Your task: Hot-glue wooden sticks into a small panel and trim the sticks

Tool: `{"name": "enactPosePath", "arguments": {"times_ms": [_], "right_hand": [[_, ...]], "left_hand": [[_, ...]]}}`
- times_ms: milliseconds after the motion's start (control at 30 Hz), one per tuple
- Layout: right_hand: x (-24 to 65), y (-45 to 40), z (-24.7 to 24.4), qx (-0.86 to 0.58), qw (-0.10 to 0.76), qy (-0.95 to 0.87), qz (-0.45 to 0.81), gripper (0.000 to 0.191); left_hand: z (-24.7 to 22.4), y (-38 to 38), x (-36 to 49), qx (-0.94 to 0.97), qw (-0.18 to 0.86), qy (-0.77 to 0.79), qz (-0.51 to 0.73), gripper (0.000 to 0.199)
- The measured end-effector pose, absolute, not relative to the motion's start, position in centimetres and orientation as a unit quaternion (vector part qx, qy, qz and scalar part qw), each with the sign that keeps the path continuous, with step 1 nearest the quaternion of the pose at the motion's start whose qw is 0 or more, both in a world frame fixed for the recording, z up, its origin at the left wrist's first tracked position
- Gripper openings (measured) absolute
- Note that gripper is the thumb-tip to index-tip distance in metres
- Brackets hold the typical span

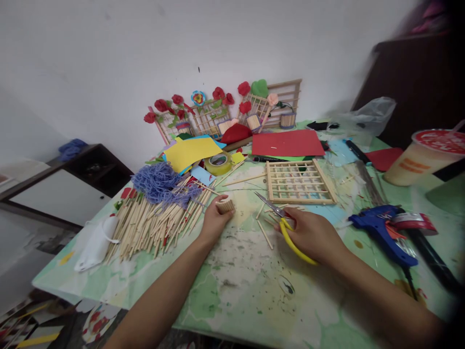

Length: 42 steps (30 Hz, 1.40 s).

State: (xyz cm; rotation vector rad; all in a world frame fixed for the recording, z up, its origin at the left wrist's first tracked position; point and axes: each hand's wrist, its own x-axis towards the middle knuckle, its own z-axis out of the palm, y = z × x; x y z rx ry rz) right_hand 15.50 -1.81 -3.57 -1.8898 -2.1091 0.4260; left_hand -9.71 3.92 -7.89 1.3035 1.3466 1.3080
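Note:
My left hand (pixel 214 216) is closed around a small cup-shaped piece made of short wooden sticks (pixel 225 206), held just above the table. In my right hand (pixel 308 231) is a pair of yellow-handled scissors (pixel 286 233), its blades pointing up and left toward the middle of the table. A few short cut sticks (pixel 265 234) lie under and beside the blades. Behind the scissors a lattice frame of wooden sticks (pixel 301 182) lies flat. A large pile of loose sticks (pixel 152 225) spreads to the left of my left hand, with tangled blue yarn (pixel 156 182) on it.
A blue hot glue gun (pixel 381 228) and a drink cup (pixel 423 157) stand at the right. Coloured paper (pixel 192 152), a red sheet (pixel 286 144) and a tape roll (pixel 218 163) lie behind. Stick frames with paper flowers (pixel 218 93) lean on the wall. A white glue bottle (pixel 95 245) lies left.

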Motion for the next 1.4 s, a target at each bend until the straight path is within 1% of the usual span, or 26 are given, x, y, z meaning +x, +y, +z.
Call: {"name": "enactPosePath", "arguments": {"times_ms": [100, 233, 467, 733, 933, 1167, 1400], "right_hand": [[15.5, -1.8, -3.7, -0.656, 0.132, -0.728, 0.147, 0.027], [15.4, -1.7, -3.8, -0.658, 0.129, -0.727, 0.151, 0.027], [15.5, -1.7, -3.8, -0.657, 0.127, -0.729, 0.146, 0.027], [15.6, -1.7, -4.0, -0.656, 0.124, -0.729, 0.147, 0.030], [15.5, -1.7, -3.9, -0.662, 0.117, -0.725, 0.150, 0.032], [15.5, -1.6, -4.1, -0.661, 0.116, -0.726, 0.148, 0.033], [15.4, -1.7, -3.9, -0.661, 0.114, -0.726, 0.153, 0.034]], "left_hand": [[-8.4, 4.2, -10.0, 0.543, 0.411, 0.539, 0.496, 0.053], [-8.2, 4.1, -9.9, 0.522, 0.416, 0.534, 0.519, 0.053], [-6.6, 3.4, -9.0, 0.487, 0.464, 0.486, 0.558, 0.051], [-6.1, 3.0, -8.6, 0.480, 0.475, 0.481, 0.559, 0.051], [-6.2, 2.8, -8.7, 0.488, 0.479, 0.474, 0.556, 0.049], [-6.7, 2.9, -8.8, 0.487, 0.497, 0.450, 0.560, 0.041], [-7.1, 3.2, -9.1, 0.454, 0.515, 0.459, 0.563, 0.041]]}}
